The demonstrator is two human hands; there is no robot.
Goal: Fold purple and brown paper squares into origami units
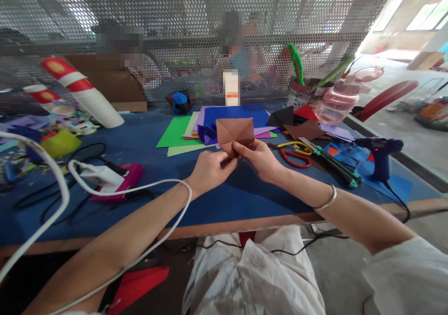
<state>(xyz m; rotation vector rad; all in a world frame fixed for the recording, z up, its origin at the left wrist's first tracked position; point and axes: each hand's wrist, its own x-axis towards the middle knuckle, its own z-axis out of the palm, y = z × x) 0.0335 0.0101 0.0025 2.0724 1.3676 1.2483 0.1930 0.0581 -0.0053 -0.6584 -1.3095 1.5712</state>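
Note:
A brown paper square (235, 130) with crease lines is held upright over the blue table (168, 212). My left hand (212, 170) pinches its lower edge, fingers curled together. On the right side of that edge, my right hand (261, 158) is closed on the paper with the thumb on top. The two hands nearly meet at the paper's bottom. Behind the paper lies a stack of coloured sheets, with a blue sheet (241, 115) on top and a green one (178, 130) at the left. A folded dark-blue paper piece (207, 134) stands beside the brown paper.
Scissors (296, 158), a green cutter (338, 165) and a glue gun (380, 156) lie at the right, near a pink bottle (338, 100). A white cable (168, 182) crosses over my left forearm from a magenta power strip (135, 177). People sit behind the mesh screen (189, 35).

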